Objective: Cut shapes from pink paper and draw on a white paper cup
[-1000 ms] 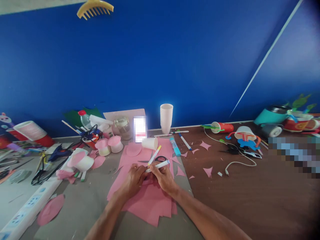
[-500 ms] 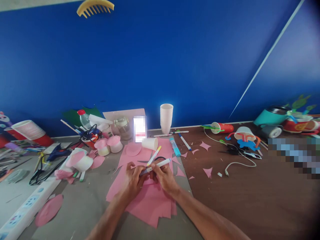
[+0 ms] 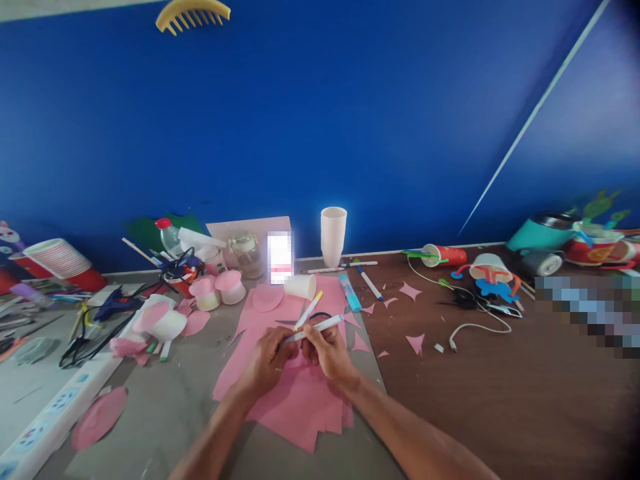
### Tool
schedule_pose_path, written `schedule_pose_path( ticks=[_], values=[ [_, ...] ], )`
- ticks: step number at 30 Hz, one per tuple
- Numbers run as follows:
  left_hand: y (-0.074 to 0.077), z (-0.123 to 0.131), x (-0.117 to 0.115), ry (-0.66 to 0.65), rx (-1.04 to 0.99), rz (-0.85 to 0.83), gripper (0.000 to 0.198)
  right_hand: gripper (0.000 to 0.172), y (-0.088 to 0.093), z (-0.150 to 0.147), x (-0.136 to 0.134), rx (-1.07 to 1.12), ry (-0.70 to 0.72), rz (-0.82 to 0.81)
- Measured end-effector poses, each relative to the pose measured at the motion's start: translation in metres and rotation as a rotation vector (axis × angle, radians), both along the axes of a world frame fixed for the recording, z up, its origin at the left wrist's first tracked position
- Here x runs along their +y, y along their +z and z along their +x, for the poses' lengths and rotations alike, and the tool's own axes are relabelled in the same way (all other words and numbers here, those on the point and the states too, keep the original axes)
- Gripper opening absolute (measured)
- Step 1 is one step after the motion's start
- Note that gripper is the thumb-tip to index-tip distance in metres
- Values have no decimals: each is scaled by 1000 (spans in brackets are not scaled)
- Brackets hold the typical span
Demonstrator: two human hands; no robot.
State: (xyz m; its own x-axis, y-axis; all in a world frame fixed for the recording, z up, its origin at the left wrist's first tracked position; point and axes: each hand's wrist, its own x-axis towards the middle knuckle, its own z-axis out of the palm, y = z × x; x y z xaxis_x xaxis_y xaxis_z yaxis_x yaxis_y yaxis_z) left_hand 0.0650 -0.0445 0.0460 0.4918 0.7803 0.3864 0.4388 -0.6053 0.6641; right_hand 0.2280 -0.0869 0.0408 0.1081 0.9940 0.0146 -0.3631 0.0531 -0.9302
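Note:
A white marker (image 3: 327, 325) is held slantwise above the pink paper sheets (image 3: 295, 427), its right end raised. My right hand (image 3: 330, 353) pinches its middle between thumb and fingers. Round the marker's left end are the closed fingers of my left hand (image 3: 270, 357), which hide that tip. Just beyond the hands lie a yellow-and-white marker (image 3: 309, 311) and a pair of scissors (image 3: 321, 315), partly covered by my right hand and the white marker. A white paper cup (image 3: 300, 287) rests on its side behind them, beside a pink paper circle (image 3: 267, 299).
A tall stack of white cups (image 3: 333, 237) stands by the blue wall, near a phone (image 3: 280, 258). Pink-topped cups (image 3: 230, 288) and a power strip (image 3: 55, 413) are at left. Pink scraps (image 3: 415, 344), a white cable (image 3: 483, 326) and a red cup (image 3: 447, 255) lie at right.
My left fingers have shifted slightly left along the white marker, uncovering a bit more of it. My right hand keeps its pinch in nearly the same place.

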Motion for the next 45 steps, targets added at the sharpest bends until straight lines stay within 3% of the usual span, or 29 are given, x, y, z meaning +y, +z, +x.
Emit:
schedule_pose_path(
  ticks=[4, 12, 17, 23, 30, 35, 40, 45],
  values=[
    [-6, 1, 4, 7, 82, 150, 24, 61, 3, 0, -1, 31, -16, -16],
    [-9, 1, 5, -58, 77, 190, 20, 59, 5, 1, 1, 27, -25, -38],
    [-10, 3, 4, -67, 23, 95, 24, 57, 6, 2, 2, 23, -26, -12],
    [-3, 2, 6, -49, 30, 96, 21, 52, 6, 2, 1, 8, -47, 6],
    [6, 0, 2, -73, 126, -82, 29, 45, 2, 7, 2, 59, 59, -1],
    [2, 0, 6, 2, 33, -152, 27, 45, 1, 11, 2, 140, 81, -16],
    [0, 0, 6, -45, -66, -310, 25, 48, 3, 11, 0, 107, 141, -31],
    [-3, -2, 5, -70, 69, -207, 29, 42, 1, 4, -1, 57, 195, -71]
  ],
)
